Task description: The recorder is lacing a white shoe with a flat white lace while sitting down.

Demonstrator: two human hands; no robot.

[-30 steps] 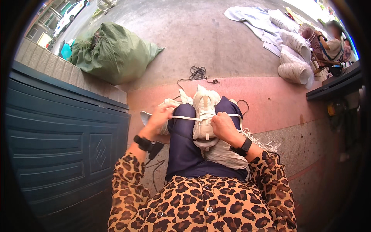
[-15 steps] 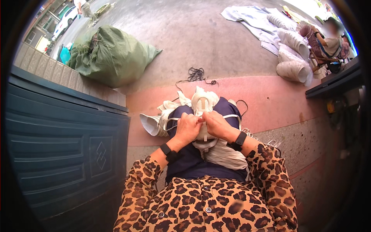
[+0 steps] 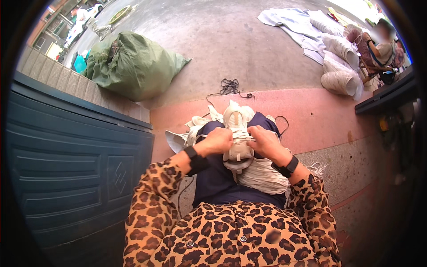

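A pale beige sneaker (image 3: 238, 153) lies across my lap, on dark blue trousers. White shoelace (image 3: 241, 137) runs over its upper, between my two hands. On the sneaker's left side my left hand (image 3: 219, 139) is closed, gripping one part of the lace. Opposite it, my right hand (image 3: 265, 141) pinches the lace with curled fingers. The exact points where the fingers meet the lace are partly hidden. Beside the sneaker, a thick bundle of loose white laces (image 3: 266, 175) rests on my right thigh.
Beyond my knees a tangle of black cord (image 3: 229, 87) lies on the floor. A large green sack (image 3: 135, 66) stands far left, above a dark blue door panel (image 3: 58, 164). White rolled bundles (image 3: 340, 80) and a seated person (image 3: 381, 51) are at far right.
My hands have moved apart from the middle of the sneaker, left hand leftward and right hand rightward. The lace now stretches between them. The whole view has shifted slightly.
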